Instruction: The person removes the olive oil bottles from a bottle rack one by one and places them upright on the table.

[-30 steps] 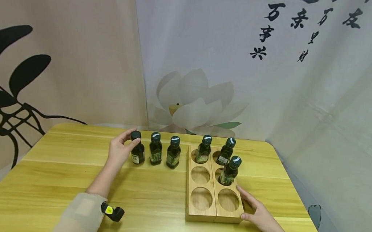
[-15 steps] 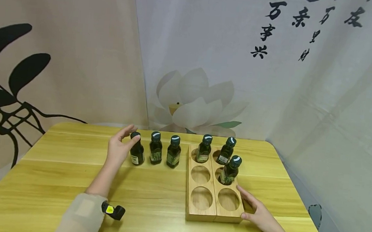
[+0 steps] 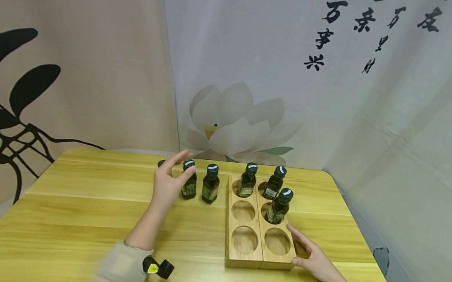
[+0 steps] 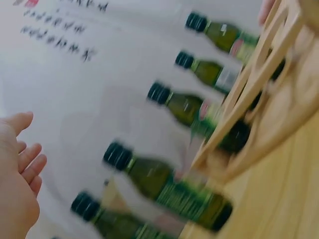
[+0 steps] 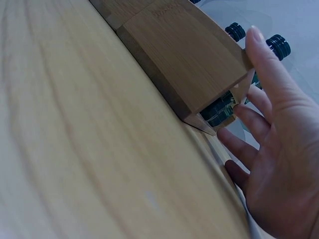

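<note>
My left hand point(image 3: 168, 184) is raised at the row of small dark green bottles, thumb and fingers apart with nothing between them. It hides most of the leftmost bottle point(image 3: 161, 163) and overlaps the middle bottle point(image 3: 189, 188). Just right of that stands another bottle point(image 3: 210, 187). In the left wrist view the hand point(image 4: 17, 174) is relaxed, apart from the nearest bottles point(image 4: 172, 191). A wooden rack point(image 3: 242, 263) has two columns of round holes. My right hand point(image 3: 316, 262) touches its right side, thumb at the near corner point(image 5: 244, 64) and fingers extended.
Three bottles stand in the rack: one at the back left point(image 3: 248, 180), one at the back right point(image 3: 274, 183), one in the middle right hole point(image 3: 279, 206). The other holes are bare. Behind the table point(image 3: 64, 217) hangs a printed cloth point(image 3: 253, 50).
My left hand has let go of the leftmost bottle's cap and moved right to the middle bottle, its fingers spreading. The right hand and the rack have stayed put.
</note>
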Tool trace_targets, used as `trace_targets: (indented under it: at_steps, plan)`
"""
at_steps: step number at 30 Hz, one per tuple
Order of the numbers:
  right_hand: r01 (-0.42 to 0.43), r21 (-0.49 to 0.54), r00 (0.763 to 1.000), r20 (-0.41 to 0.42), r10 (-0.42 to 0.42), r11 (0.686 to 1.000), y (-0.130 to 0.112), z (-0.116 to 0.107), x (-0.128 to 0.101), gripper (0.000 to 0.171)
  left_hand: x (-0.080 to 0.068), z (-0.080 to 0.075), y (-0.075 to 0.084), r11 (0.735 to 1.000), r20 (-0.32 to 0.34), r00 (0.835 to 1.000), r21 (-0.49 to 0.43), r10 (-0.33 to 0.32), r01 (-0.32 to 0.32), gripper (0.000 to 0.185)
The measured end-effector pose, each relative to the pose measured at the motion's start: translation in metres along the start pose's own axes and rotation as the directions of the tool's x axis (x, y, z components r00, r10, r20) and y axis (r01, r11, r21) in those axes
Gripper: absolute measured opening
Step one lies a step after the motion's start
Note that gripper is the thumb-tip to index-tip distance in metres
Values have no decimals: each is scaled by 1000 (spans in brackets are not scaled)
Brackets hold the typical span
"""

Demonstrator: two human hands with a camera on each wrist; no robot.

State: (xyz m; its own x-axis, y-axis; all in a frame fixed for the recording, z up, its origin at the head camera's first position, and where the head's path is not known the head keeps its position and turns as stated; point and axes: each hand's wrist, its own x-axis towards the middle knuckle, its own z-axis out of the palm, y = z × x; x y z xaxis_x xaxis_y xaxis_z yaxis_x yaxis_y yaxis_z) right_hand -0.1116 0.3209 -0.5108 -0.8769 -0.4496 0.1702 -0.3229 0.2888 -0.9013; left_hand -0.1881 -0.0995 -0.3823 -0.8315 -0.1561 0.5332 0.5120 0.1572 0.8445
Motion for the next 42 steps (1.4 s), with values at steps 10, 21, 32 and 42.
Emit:
trace_targets:
  at_steps: [10, 21, 32, 42]
  plan:
    - [7, -2, 1000, 6, -7, 1000, 0, 0, 0, 74, -34, 62, 32, 996, 139, 989, -80, 58, -47, 40]
    - [-12, 6, 1000, 9, 12, 1000, -1, 1, 0, 74, -55, 122, 29, 982, 297, 954, -167, -39, 92, 43]
    - [-33, -12, 999, 7, 33, 999, -5, 0, 0, 72, -64, 174, 6, 982, 380, 922, -138, -69, 130, 48]
    - [-4, 43, 1000, 17, 4, 999, -7, 1, 1, 72, -62, 199, -2, 978, 374, 914, -72, -155, 196, 48]
